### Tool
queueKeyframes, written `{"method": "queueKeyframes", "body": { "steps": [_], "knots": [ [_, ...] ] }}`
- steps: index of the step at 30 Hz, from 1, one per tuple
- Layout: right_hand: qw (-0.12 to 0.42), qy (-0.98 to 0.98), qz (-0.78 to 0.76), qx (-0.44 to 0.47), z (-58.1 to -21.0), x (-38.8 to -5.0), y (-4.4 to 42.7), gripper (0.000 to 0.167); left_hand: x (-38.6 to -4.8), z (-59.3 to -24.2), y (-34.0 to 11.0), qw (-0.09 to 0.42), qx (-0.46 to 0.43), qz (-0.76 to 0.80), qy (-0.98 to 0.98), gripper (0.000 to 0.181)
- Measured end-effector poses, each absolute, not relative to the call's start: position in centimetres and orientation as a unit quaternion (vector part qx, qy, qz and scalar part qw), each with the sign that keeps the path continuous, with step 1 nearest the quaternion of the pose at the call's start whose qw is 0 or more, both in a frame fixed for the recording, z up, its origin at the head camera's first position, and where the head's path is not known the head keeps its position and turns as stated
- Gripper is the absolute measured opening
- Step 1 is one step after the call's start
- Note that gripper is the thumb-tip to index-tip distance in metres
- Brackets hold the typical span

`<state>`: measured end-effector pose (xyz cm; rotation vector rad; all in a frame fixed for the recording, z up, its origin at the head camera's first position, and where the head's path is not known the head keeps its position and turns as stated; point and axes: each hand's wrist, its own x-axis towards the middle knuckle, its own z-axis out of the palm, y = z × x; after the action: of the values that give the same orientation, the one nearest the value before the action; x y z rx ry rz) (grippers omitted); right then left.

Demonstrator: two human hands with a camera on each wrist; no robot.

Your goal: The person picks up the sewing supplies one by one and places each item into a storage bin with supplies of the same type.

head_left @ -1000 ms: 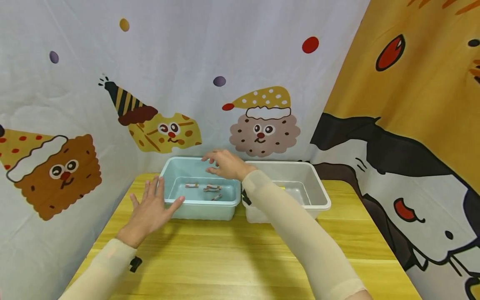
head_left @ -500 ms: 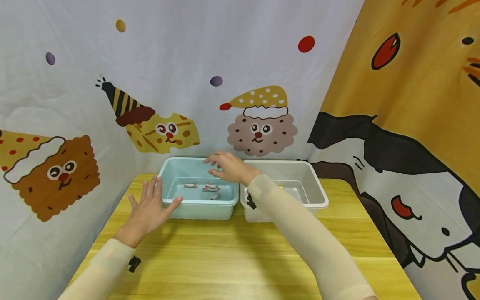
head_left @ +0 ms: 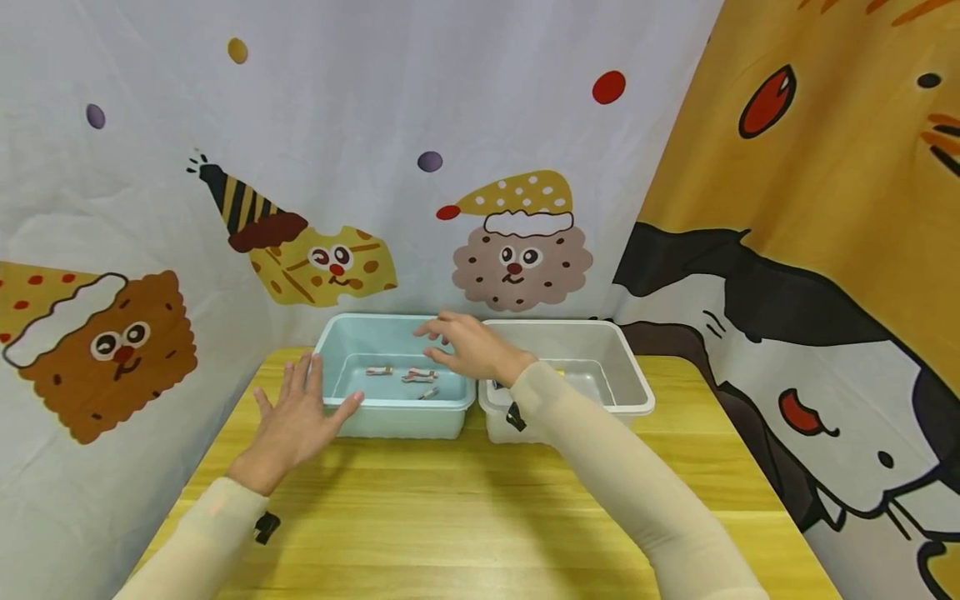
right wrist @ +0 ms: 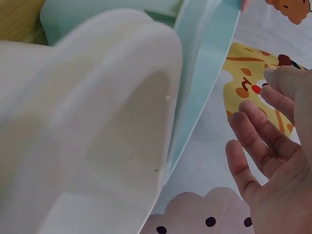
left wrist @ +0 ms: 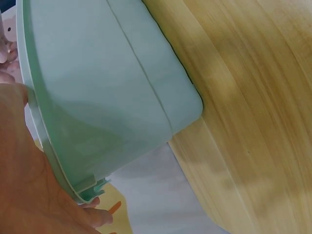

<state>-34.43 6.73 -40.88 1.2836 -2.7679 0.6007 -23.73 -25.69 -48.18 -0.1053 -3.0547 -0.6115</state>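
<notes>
My left hand (head_left: 295, 429) rests on the left front corner of a light blue plastic bin (head_left: 401, 421), fingers spread and thumb along its front rim. In the left wrist view the palm lies against the bin's rim (left wrist: 41, 129). Several small, pale, narrow pieces (head_left: 419, 376) with pinkish and brown marks lie on the bin floor; their kind is too small to tell. Over the right side of this bin hovers my right hand (head_left: 476, 346), holding nothing. In the right wrist view its fingers (right wrist: 251, 139) are loosely bent and apart from the bins.
A white bin (head_left: 637, 375) stands directly right of the blue one; a bit of something yellow (head_left: 561, 372) shows inside, partly behind the right forearm. Both stand on a wooden table (head_left: 420, 517). A printed cloth (head_left: 337, 125) hangs close behind and at the sides.
My right hand has drifted right and slightly down, toward the white bin. The left hand keeps its place on the blue bin. The head view has shifted slightly.
</notes>
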Motion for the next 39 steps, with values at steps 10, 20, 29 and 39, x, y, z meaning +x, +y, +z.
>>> {"method": "queueKeyframes", "body": {
  "steps": [10,20,29,39],
  "knots": [
    [0.038,-0.888,0.186,0.419,-40.9,-33.2,8.4,0.041,-23.6,-48.0,-25.7,0.011,-0.035,-0.196,-0.980,0.124],
    [0.076,-0.882,0.186,0.425,-41.3,-31.6,10.7,0.038,-23.8,-48.0,-25.7,0.007,-0.033,-0.191,-0.981,0.123],
    [0.106,-0.879,0.210,0.414,-41.5,-29.9,13.6,0.037,-23.7,-48.0,-25.7,-0.005,-0.032,-0.194,-0.980,0.124],
    [0.138,-0.882,0.228,0.388,-42.4,-28.0,17.3,0.035,-23.7,-47.8,-25.9,-0.001,-0.034,-0.195,-0.980,0.124]
  ]
}}
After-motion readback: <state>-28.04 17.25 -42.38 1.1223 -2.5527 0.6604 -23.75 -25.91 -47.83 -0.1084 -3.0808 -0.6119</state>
